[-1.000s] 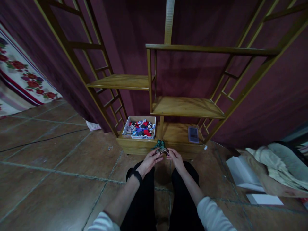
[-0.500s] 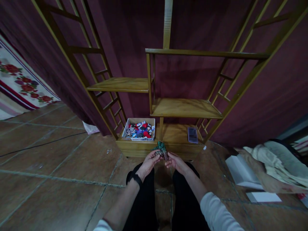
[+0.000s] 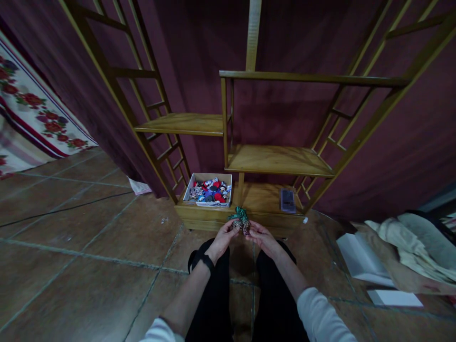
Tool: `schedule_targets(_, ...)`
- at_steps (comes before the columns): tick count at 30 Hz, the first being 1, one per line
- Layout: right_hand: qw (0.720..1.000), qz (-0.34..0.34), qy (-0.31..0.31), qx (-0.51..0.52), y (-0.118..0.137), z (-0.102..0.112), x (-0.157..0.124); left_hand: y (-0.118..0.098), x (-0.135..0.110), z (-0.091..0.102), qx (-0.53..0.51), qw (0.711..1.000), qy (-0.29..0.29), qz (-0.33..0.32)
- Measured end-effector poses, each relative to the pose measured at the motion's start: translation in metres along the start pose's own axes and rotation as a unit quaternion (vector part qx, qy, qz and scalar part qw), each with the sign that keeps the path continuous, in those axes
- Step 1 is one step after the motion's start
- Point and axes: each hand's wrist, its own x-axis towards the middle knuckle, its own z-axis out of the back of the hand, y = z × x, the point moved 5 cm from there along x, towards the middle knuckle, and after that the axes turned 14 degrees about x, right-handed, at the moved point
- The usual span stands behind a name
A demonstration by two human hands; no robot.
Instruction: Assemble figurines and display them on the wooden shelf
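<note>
Between my two hands is a small crumpled bundle (image 3: 241,217), green on top and brownish-pink below; it looks like patterned fabric, but its exact kind is unclear. My left hand (image 3: 226,237) pinches its left side, with a dark band on the wrist. On the lower right side, the fingers of my right hand (image 3: 262,236) are closed on it. Just beyond, on the low wooden base, stands an open box (image 3: 188,195) full of small red, blue, white and black figures or trinkets.
A wooden shelf unit (image 3: 281,160) rises ahead against a dark red curtain (image 3: 192,57). A dark pixelated rectangle (image 3: 288,200) lies on its base at right. White boxes (image 3: 363,259) and cloth (image 3: 413,242) lie on the right. A black cable (image 3: 71,208) crosses the tiled floor.
The view has shifted slightly, so the shelf sits a little further right. Both hands still hold the bundle, whose green part is spread a bit differently.
</note>
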Motion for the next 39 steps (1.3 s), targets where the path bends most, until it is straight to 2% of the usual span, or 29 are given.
schedule_targets(4,1.000,0.027,-0.001,-0.015,0.001,0.002,0.001,0.000,0.001,-0.003,0.000,1.000,0.007,0.005)
schedule_targets(8,0.989,0.109,-0.065,-0.076,0.006,0.013,0.007,-0.003,-0.003,0.002,-0.031,0.998,-0.049,0.022)
schedule_targets(10,0.977,0.146,-0.085,-0.127,0.006,0.017,0.010,-0.006,-0.006,0.001,-0.050,0.998,-0.038,0.020)
schedule_targets(12,0.968,0.166,-0.083,-0.170,0.003,0.017,0.013,-0.008,-0.009,-0.002,-0.051,0.999,-0.003,0.020)
schedule_targets(17,0.959,0.165,-0.055,-0.225,-0.007,0.012,0.016,-0.004,-0.010,-0.008,-0.025,0.999,0.024,0.031)
schedule_targets(24,0.956,0.171,-0.047,-0.234,-0.007,0.007,0.015,-0.005,-0.006,-0.010,-0.004,0.999,0.038,0.008)
schedule_targets(28,0.965,0.165,-0.058,-0.197,-0.003,0.008,0.014,-0.008,-0.008,-0.010,0.001,0.999,0.034,-0.003)
schedule_targets(32,0.983,0.141,-0.079,-0.087,0.001,0.015,0.013,-0.006,-0.008,-0.009,-0.004,0.999,0.038,0.009)
schedule_targets(37,0.991,0.087,-0.081,0.064,0.001,0.025,0.010,-0.005,-0.002,0.009,-0.025,0.994,-0.099,-0.029)
schedule_targets(39,0.990,0.065,-0.076,0.098,0.000,0.026,0.009,-0.006,-0.002,0.011,-0.029,0.991,-0.121,-0.039)
